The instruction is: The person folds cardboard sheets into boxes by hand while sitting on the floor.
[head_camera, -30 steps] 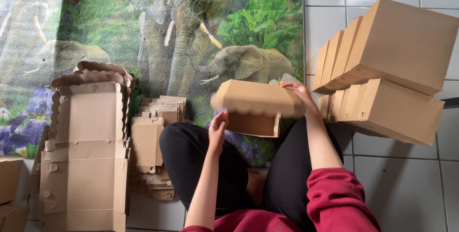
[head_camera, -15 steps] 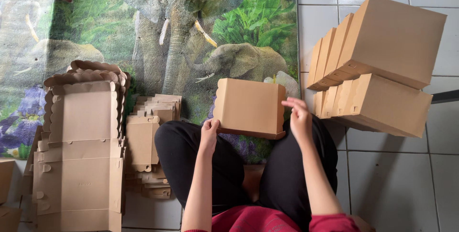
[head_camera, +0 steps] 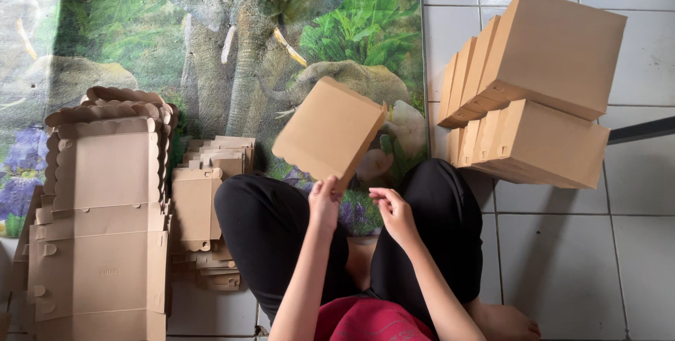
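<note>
Box [head_camera: 330, 130] tilts up above my left hand [head_camera: 325, 202], pinched by its near corner so my loose, empty right hand [head_camera: 394, 211] just beside it stays free.

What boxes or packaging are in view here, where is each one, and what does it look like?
Folded box: plain brown cardboard, flat and squarish, held up at its lower corner by the left hand; the right hand is close by, off it.
Finished boxes: brown, stacked tilted on the white tiles at right.
Large flat blanks: brown, scalloped edges, piled at left.
Smaller flat blanks: brown, heaped beside the knee.
</note>
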